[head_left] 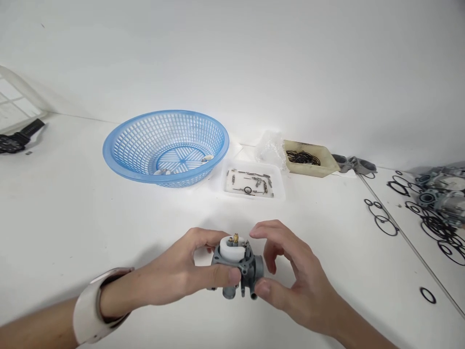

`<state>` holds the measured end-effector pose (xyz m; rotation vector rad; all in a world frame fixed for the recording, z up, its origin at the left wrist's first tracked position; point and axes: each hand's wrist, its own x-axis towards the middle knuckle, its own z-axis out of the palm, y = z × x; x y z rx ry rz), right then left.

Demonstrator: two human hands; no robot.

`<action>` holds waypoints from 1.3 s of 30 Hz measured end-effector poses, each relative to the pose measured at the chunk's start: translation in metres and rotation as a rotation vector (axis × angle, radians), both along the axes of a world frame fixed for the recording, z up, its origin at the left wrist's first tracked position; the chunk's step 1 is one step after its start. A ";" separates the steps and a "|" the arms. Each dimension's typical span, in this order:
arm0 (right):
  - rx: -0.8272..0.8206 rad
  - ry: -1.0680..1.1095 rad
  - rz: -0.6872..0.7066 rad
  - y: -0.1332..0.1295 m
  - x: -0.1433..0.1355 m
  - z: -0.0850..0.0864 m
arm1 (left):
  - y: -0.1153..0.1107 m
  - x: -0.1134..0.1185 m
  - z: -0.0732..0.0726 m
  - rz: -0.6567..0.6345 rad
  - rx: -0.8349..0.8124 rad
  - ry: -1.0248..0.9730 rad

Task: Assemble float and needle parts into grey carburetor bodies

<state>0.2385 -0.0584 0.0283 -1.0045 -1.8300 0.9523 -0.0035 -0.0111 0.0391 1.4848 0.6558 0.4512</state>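
A grey metal carburetor (247, 272) is held just above the white table, its top side open. Inside sits a white plastic float (232, 251) with brass jets (236, 238) rising beside it. My left hand (189, 265) grips the body from the left, thumb across the near side and fingers hidden behind. At the right, my right hand (290, 276) has its fingers spread around the carburetor's round outlet. Its thumb tip touches or nearly touches the lower right edge, while the index finger stays apart from the body.
Beyond the hands stand a blue plastic basket (119, 170), a white tray (279, 193) of small metal parts, and a yellowish bin (331, 167) of black rings. More O-rings (427, 295) and carburetors (445, 201) lie right. A black watch (18, 139) lies far left.
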 end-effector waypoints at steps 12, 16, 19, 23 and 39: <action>0.058 0.018 0.065 -0.011 -0.007 -0.006 | -0.002 -0.004 -0.004 -0.002 -0.100 -0.087; 0.102 0.014 0.065 -0.013 -0.006 -0.006 | 0.001 -0.001 0.005 -0.002 -0.160 -0.131; 0.094 0.020 0.075 -0.015 -0.003 -0.006 | -0.001 -0.002 0.005 -0.002 -0.151 -0.122; -0.044 0.050 0.123 -0.017 -0.001 -0.005 | -0.008 -0.003 0.003 0.112 -0.080 -0.066; -0.601 0.542 0.217 -0.002 0.006 -0.002 | -0.004 0.000 0.000 0.157 -0.138 -0.047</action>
